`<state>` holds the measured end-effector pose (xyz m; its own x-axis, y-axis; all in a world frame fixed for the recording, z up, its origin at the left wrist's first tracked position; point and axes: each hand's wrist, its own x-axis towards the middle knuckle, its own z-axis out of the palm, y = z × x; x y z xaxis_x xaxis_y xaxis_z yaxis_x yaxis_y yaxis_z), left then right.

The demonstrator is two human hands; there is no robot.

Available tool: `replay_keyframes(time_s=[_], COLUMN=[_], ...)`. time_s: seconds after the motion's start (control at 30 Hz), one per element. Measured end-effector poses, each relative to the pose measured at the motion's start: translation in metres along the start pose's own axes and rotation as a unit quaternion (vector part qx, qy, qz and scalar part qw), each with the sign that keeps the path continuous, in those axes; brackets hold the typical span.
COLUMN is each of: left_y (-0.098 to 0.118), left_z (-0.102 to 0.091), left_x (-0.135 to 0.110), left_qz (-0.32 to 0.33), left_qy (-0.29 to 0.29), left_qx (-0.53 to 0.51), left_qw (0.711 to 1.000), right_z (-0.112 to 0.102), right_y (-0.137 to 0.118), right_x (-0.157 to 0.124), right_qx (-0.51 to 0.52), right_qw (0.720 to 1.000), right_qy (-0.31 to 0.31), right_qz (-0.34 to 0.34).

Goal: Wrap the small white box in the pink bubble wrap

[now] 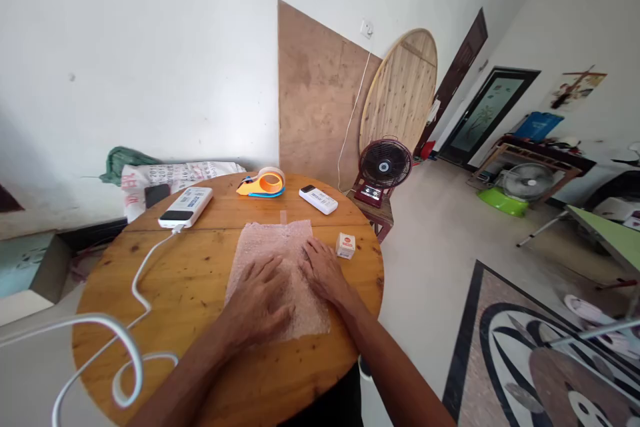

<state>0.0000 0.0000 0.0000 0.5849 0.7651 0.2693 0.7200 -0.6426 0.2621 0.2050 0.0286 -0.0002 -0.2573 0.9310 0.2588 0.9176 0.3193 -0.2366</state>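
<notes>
A sheet of pinkish bubble wrap (pixel 300 310) lies flat on the round wooden table (pixel 200 280). My left hand (pixel 263 293) rests on its left half with the fingers spread. On the right half lies my right hand (pixel 323 270), palm down and fingers stretched out. Just beyond the right hand stands a small white and orange box (pixel 345 245). A short strip of clear tape (pixel 283 217) shows at the sheet's far edge. Neither hand grips anything.
Toward the back of the table are an orange tape dispenser (pixel 263 183), a white power bank (pixel 319 200) and a larger white power bank (pixel 187 207). A white cable (pixel 137 287) runs across the left side. A fan (pixel 384 165) stands on a stool beyond the table.
</notes>
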Motion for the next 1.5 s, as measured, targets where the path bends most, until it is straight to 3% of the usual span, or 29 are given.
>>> replay_keyframes(time_s=[0.13,0.43,0.7,0.93,1.07,1.2,1.3,1.4,1.5], left_y=[0.0,0.006,0.008,0.009,0.009,0.008,0.007,0.006,0.007], left_z=[0.0,-0.001,-0.001,-0.002,-0.002,-0.001,-0.001,0.0,0.003], left_x=[0.002,0.002,0.002,0.002,0.002,0.002,0.002,0.001,0.0], left_qz=[0.003,0.026,0.024,0.016,0.016,0.016,0.022,0.027,0.022], left_qy=[0.017,-0.066,-0.087,-0.084,-0.088,-0.084,-0.077,-0.071,-0.052], left_qx=[0.002,-0.01,-0.008,-0.007,-0.012,-0.017,-0.024,-0.03,-0.043], left_qw=[1.0,0.997,0.996,0.996,0.996,0.996,0.997,0.997,0.997], right_z=[0.001,-0.007,-0.043,-0.067,-0.069,-0.071,-0.085,-0.105,-0.112], right_y=[0.0,0.0,0.003,0.032,0.06,0.079,0.073,0.037,-0.023], right_x=[0.0,0.004,0.005,0.008,0.006,0.002,-0.001,-0.002,0.0], right_qx=[-0.003,0.006,-0.019,-0.095,-0.099,-0.028,0.095,0.311,0.436], right_qw=[1.0,1.0,0.996,0.995,0.988,0.984,0.979,0.943,0.899], right_qy=[0.004,-0.023,-0.037,0.013,-0.038,-0.078,-0.039,0.007,-0.044], right_qz=[0.0,-0.012,-0.085,0.021,0.115,0.16,0.175,0.115,0.02])
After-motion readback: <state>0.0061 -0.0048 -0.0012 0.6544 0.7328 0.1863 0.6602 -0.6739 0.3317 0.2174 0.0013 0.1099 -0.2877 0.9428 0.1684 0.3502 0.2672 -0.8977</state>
